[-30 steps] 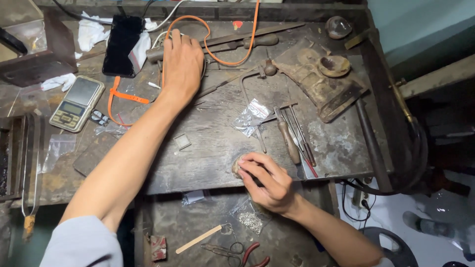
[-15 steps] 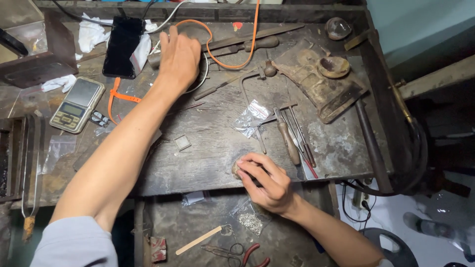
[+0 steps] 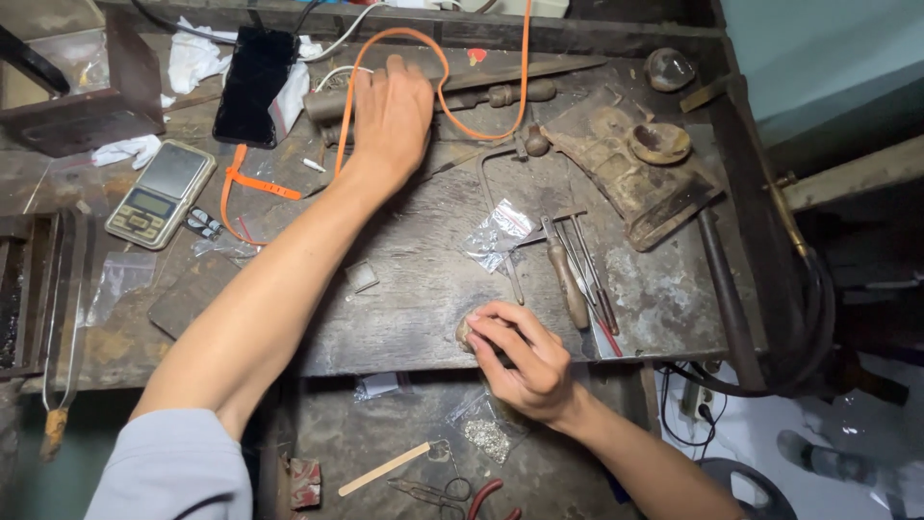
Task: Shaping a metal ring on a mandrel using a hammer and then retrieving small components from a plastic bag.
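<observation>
While the left hand [image 3: 390,120] lies flat, fingers spread, on the orange cable [image 3: 438,91] at twelve o'clock of the workbench [image 3: 414,299], the right hand [image 3: 520,361] pinches a small round pale object [image 3: 465,332] at six o'clock, just left of the wooden-handled files [image 3: 577,274].

Pocket scale [image 3: 160,194], black phone [image 3: 254,86]

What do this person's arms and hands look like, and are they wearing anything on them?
Both hands are bare, with no gloves, rings or watch visible. The left hand extends from a bare forearm below a light grey short sleeve. The right hand and forearm are uncovered.
</observation>
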